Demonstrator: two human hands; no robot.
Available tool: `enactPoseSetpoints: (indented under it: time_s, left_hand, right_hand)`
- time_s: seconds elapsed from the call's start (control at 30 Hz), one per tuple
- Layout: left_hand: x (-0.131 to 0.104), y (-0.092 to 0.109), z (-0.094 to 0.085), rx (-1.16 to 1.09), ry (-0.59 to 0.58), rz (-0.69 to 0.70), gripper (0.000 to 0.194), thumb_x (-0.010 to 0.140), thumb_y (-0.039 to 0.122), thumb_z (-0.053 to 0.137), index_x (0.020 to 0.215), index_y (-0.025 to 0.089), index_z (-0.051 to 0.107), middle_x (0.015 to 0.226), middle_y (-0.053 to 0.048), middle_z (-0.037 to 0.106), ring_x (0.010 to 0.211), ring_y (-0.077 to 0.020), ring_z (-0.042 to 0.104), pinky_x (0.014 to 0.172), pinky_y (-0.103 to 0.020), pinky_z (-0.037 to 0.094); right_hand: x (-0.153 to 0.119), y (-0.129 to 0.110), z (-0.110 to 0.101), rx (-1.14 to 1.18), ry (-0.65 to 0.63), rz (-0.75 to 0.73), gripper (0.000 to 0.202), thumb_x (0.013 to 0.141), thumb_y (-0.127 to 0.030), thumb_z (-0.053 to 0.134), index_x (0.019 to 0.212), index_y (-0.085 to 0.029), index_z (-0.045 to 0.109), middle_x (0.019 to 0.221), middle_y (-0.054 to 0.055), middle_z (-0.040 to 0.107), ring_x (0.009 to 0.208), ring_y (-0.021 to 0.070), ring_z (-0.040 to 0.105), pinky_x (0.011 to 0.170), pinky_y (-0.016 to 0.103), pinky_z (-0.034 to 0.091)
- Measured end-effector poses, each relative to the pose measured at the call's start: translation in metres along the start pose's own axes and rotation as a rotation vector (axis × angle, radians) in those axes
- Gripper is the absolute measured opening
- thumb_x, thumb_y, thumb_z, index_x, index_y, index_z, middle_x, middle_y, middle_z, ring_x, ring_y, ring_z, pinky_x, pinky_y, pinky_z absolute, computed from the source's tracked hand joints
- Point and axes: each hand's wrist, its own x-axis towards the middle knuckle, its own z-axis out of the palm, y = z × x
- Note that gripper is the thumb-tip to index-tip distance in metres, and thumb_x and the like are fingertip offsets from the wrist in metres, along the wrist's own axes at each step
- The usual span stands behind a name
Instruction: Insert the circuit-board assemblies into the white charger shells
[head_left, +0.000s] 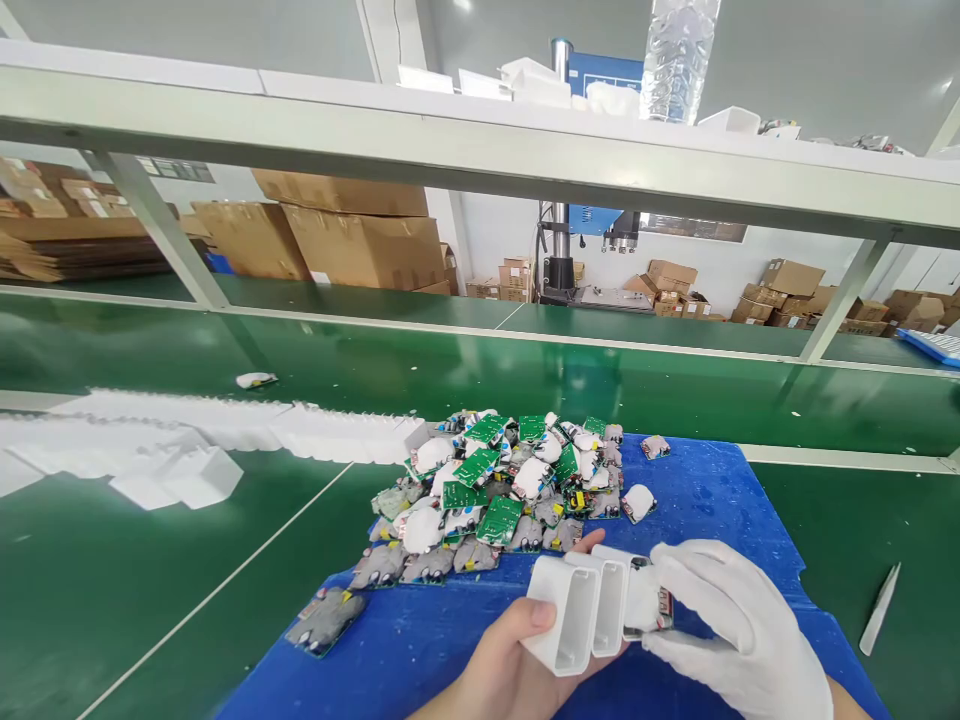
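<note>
Head view | my bare left hand (pixel 504 668) grips two white housings (pixel 581 612) | gloved right hand (pixel 731 625) pinches a circuit module (pixel 651 606) against their right end | board pile (pixel 499 490) just beyond on blue mat (pixel 720 500)

- The circuit board pile (pixel 499 490) blocks your reach straight ahead on the blue mat (pixel 712 490).
- Right of it, bare mat lets you pass.
- White housings (pixel 225 430) crowd your left.

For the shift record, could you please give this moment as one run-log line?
left hand: holds white plastic housings | right hand: gloved, pressing circuit board module into housing | behind: pile of circuit boards on blue mat
</note>
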Motion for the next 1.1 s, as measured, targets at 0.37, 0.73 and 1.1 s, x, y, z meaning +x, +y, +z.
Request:
enactPoseSetpoints:
  time_s: [0.37,0.73,1.1]
  left_hand:
    - [0.001,-0.001,0.0,-0.051,0.013,-0.042,0.05,0.065,0.033,0.06,0.115,0.024,0.061,0.114,-0.006,0.065,0.104,-0.0259,0.059,0.095,-0.04,0.034]
    - [0.001,-0.002,0.001,-0.1,-0.083,-0.204,0.048,0.07,0.036,0.047,0.105,0.009,0.066,0.104,-0.011,0.069,0.095,-0.0222,0.061,0.091,-0.036,0.037]
    - [0.002,-0.003,0.004,-0.159,-0.007,-0.284,0.046,0.069,0.037,0.05,0.1,0.009,0.067,0.096,-0.01,0.07,0.087,-0.0219,0.063,0.087,-0.032,0.04]
  right_hand:
    - [-0.001,-0.004,0.006,0.619,-0.074,0.427,0.038,0.08,-0.051,0.06,0.108,-0.027,0.061,0.103,0.005,0.066,0.092,0.0188,0.063,0.079,0.028,0.055]
    - [0.019,-0.015,0.018,1.676,-0.422,0.935,0.047,0.06,-0.048,0.078,0.09,-0.016,0.064,0.082,0.001,0.056,0.078,0.0139,0.053,0.069,0.022,0.042]
    - [0.017,-0.013,0.024,1.521,-0.471,0.907,0.037,0.077,-0.05,0.062,0.088,-0.014,0.064,0.076,0.002,0.055,0.072,0.014,0.052,0.067,0.025,0.044]
